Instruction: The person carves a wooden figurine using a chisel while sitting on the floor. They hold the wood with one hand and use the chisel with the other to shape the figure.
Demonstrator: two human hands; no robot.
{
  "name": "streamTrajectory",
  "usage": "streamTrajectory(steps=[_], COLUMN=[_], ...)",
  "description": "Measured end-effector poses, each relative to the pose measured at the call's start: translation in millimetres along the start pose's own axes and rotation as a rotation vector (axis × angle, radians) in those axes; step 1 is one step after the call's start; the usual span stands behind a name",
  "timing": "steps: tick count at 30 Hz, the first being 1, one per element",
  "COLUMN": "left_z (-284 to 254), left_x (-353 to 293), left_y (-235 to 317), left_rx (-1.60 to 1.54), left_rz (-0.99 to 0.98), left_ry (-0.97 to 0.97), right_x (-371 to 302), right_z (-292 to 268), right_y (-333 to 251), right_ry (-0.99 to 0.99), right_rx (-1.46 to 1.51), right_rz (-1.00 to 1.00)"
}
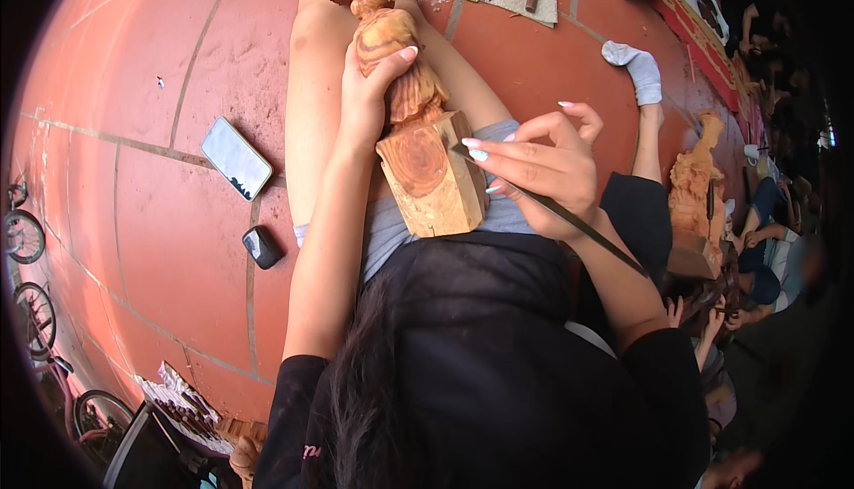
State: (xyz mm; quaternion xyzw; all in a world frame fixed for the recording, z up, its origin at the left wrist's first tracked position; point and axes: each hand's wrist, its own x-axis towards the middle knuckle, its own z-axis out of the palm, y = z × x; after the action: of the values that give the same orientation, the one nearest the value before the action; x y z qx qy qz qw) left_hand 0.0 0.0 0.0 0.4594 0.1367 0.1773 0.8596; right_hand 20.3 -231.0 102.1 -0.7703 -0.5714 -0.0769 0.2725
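A carved wooden figure (pixel 414 147) lies across my lap, its square, unworked base toward my belly and its wide, hat-like end pointing away. My left hand (pixel 375 80) is wrapped round the figure's upper body, the thumb across the top. In my right hand (pixel 547 169) is a slim dark file (pixel 578 222), pinched between thumb and fingers, with the little finger raised. Its pointed tip meets the right upper edge of the base, or sits very close to it. The far end slants down past my wrist.
Left of my legs, a phone (pixel 236 158) and a small black case (pixel 262 246) lie on red floor tiles. Beyond my knees, several tools rest on a pale mat (pixel 543 4). Another carved wooden piece (pixel 698 182) stands at right, near other people. Bicycles (pixel 36 320) are at far left.
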Motion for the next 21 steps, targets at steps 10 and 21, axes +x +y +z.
streamTrajectory(steps=[10, 21], left_z=[3, 1], left_x=[-8, -4], left_y=[-6, -2], left_rx=[0.0, 0.026], left_rz=[-0.006, 0.002], left_ry=[0.022, 0.013], right_x=[-25, -12], right_z=[-1, 20], right_y=[-21, -11], right_ry=[-0.009, 0.069], right_rx=[-0.033, -0.094], right_rz=[-0.012, -0.021])
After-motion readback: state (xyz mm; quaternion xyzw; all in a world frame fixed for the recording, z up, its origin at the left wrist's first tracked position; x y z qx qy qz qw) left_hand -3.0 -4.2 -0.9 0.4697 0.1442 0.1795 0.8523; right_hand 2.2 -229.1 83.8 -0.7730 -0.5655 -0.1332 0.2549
